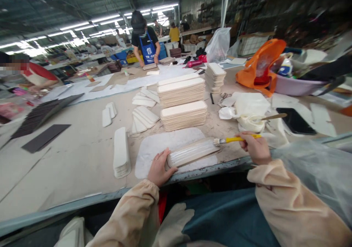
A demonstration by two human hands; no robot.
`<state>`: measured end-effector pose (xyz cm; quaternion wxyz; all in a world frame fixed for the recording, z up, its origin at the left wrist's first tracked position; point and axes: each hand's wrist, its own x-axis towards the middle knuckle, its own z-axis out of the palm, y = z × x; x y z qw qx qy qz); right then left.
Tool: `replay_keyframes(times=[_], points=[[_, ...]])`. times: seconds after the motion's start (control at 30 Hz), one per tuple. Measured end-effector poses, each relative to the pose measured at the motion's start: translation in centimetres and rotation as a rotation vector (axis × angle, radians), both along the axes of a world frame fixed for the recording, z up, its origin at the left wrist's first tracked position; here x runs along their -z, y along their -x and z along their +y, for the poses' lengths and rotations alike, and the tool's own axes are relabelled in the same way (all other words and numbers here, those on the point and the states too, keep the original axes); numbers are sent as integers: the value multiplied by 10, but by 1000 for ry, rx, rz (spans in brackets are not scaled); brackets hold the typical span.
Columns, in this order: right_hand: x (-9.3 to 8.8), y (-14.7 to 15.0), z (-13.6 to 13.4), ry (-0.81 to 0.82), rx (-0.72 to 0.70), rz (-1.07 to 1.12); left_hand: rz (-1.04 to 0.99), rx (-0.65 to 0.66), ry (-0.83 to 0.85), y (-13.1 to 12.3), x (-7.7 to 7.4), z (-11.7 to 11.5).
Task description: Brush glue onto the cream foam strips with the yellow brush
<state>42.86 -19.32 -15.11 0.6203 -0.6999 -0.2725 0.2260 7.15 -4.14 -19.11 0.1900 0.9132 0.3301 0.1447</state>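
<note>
My right hand (pixel 255 147) is closed around the yellow handle of a paintbrush (pixel 232 139). Its pale bristles touch the far right end of a long, round-cornered white panel (pixel 192 153). Wet, shiny streaks run along the panel's top. At the panel's left end lies my left hand (pixel 161 167), fingers stretched and thumb apart, pressing against the edge. Beneath the panel is a white rounded sheet (pixel 148 148) near the table edge. Right of the brush stands a plastic-lined bowl of white paste (pixel 250 123) with a wooden stick (pixel 275 117) in it.
Tall stacks of cream panels (pixel 183 117) stand behind the sheet, and a narrower stack (pixel 121 151) at left. Dark boards (pixel 45 137) lie far left. On the right are a black phone (pixel 295 121), an orange bag (pixel 258 65) and a lilac basin (pixel 297 85). A co-worker (pixel 145 41) stands across the table.
</note>
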Motion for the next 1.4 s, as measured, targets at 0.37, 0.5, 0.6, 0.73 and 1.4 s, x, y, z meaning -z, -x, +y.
replay_keyframes(times=[0.37, 0.5, 0.6, 0.73, 1.4], points=[[-1, -13, 12, -386, -36, 470, -211, -131, -121, 15, -18, -4], [4, -14, 15, -403, -19, 516, -7, -492, -321, 44, -60, 27], [1, -12, 16, -410, -36, 522, 368, -707, -250, 67, -87, 54], [-4, -8, 15, -404, -47, 532, 526, -725, -133, 83, -92, 72], [-12, 1, 17, -497, -70, 717, 707, -691, -111, 96, -89, 78]])
